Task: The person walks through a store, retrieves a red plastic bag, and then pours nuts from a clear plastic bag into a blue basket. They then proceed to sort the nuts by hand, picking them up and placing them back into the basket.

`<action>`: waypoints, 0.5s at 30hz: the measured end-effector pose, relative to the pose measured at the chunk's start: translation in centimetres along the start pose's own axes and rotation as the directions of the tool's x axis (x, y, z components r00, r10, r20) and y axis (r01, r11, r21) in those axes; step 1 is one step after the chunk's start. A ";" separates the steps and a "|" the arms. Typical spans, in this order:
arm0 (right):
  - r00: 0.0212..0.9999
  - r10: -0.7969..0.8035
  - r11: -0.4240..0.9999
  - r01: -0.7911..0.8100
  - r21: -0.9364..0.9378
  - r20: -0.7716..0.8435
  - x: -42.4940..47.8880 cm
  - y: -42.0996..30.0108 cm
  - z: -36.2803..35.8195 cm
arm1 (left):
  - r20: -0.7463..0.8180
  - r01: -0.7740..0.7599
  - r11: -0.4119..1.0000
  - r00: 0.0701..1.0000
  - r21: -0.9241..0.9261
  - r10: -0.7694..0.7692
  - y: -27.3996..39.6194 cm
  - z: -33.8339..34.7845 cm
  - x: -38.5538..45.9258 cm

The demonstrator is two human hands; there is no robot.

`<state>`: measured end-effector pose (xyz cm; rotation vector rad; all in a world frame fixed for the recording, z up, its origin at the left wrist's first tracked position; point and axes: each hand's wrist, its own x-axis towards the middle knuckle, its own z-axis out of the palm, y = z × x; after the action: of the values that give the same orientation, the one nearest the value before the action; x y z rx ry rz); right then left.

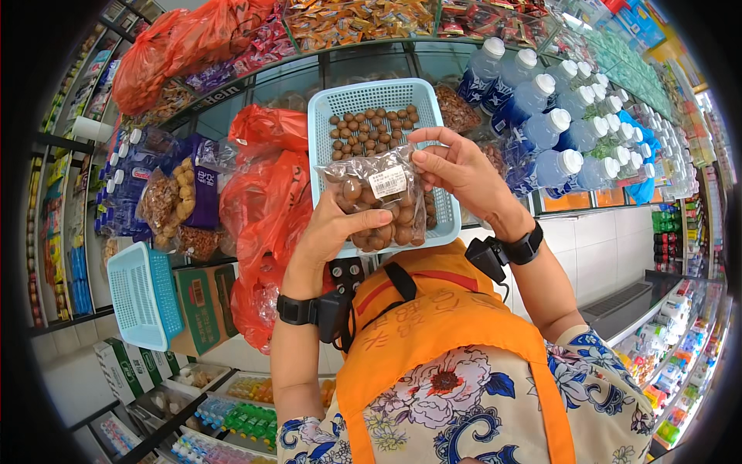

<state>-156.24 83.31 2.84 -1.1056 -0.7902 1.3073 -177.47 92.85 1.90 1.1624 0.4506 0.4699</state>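
A clear plastic bag of round brown nuts [400,217], likely macadamias, is held in front of me over a light blue plastic basket [320,124]. My left hand [336,226] grips the bag's lower left side, thumb across its front. At the bag's upper right corner, the thumb and fingers of my right hand [464,165] pinch the plastic edge. A white printed label [389,181] with a barcode sits on the bag's upper front. Behind the bag, loose brown nuts [371,130] lie on the basket's floor; the bag and my hands hide part of them.
Red plastic bags [272,197] crowd the basket's left side. Rows of white-capped bottles [536,127] stand at right, beside bagged dried food [455,110]. Wrapped sweets [359,23] fill glass bins behind. A second blue basket [139,296] and a green carton [200,307] are lower left.
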 end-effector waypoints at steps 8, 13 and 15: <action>0.967 0.235 0.838 -0.153 0.524 -0.094 0.4 -0.8 0.0 | -0.104 0.136 0.985 0.987 0.108 -0.125 -0.8 -0.9 0.4; 0.988 0.136 0.932 -0.103 0.348 -0.073 0.4 0.2 0.4 | -0.114 0.213 0.977 0.971 0.009 -0.211 0.2 -1.5 -0.1; 0.999 0.033 0.982 -0.032 -0.185 -0.003 -0.7 -0.7 0.4 | -0.048 0.280 0.956 0.957 -0.081 -0.285 0.9 -1.8 -0.6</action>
<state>-156.48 82.75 3.72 -1.2700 -0.9115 1.2803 -179.09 94.18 2.20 0.9952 0.6357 0.2697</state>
